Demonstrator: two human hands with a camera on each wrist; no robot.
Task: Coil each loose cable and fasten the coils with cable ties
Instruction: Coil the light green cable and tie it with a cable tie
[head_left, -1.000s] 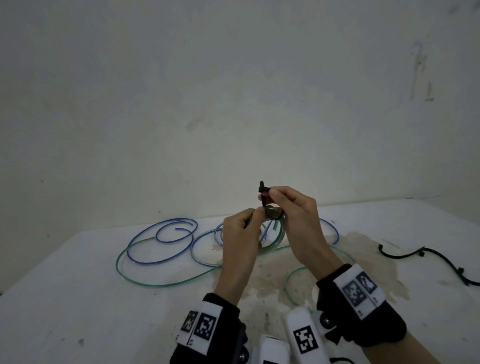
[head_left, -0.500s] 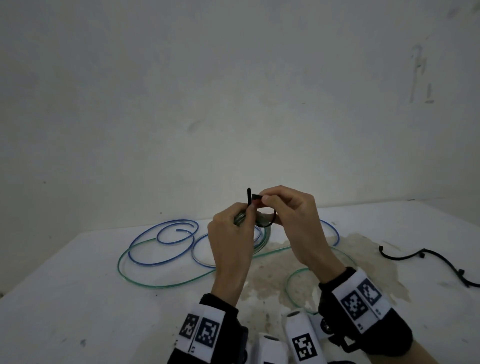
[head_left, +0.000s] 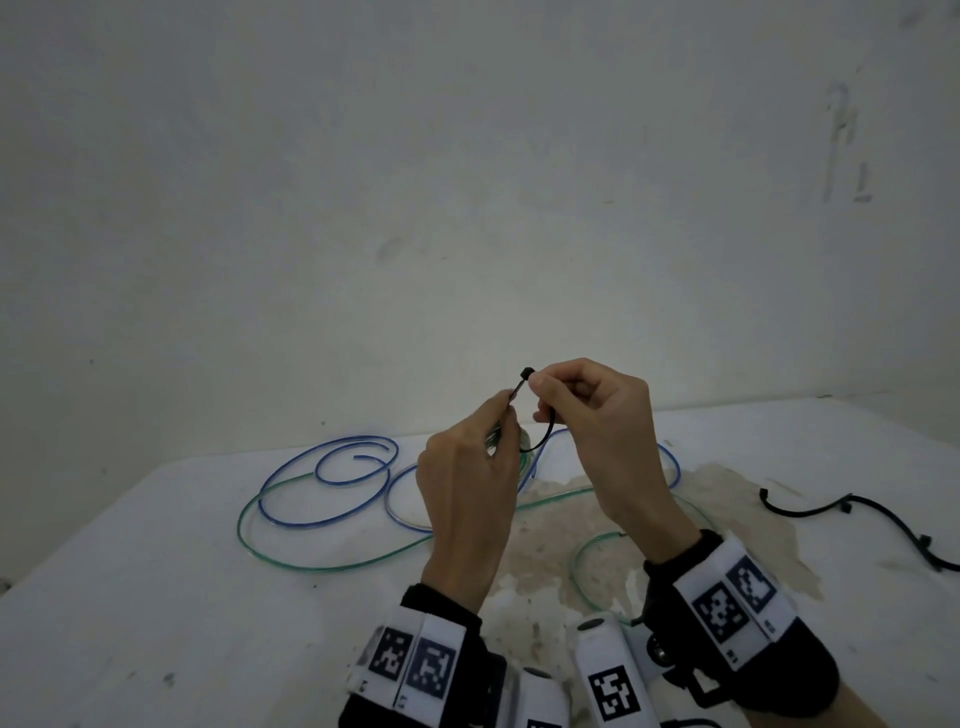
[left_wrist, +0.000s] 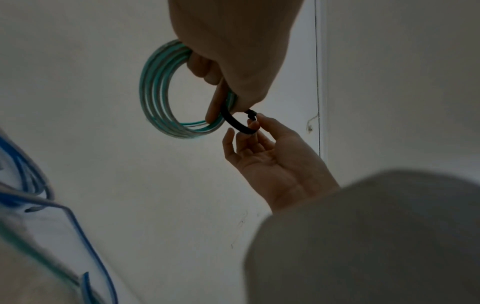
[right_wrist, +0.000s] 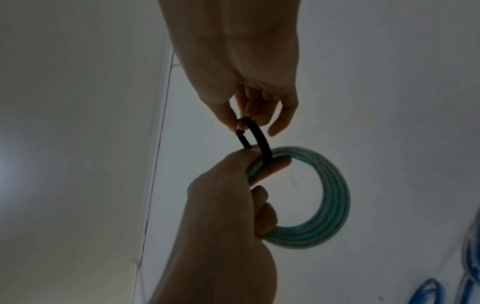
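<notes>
White, stained table (head_left: 156, 597) against a bare wall: above it the left hand (head_left: 467, 499) grips the green coil (left_wrist: 155, 86), the right hand (head_left: 597, 421) pinching the black cable tie (left_wrist: 235, 124) looped through it.

White table (head_left: 156, 597) with brown stain (head_left: 571, 519), against pale scuffed wall (head_left: 467, 182).

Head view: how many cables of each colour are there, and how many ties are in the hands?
Green cable: 1, partly coiled in the left hand
Blue cable: 1, loose on the table
Black cable tie: 1, looped round the coil, pinched by the right hand
Total: 3
The black strips lying at the right cannot be counted apart.
</notes>
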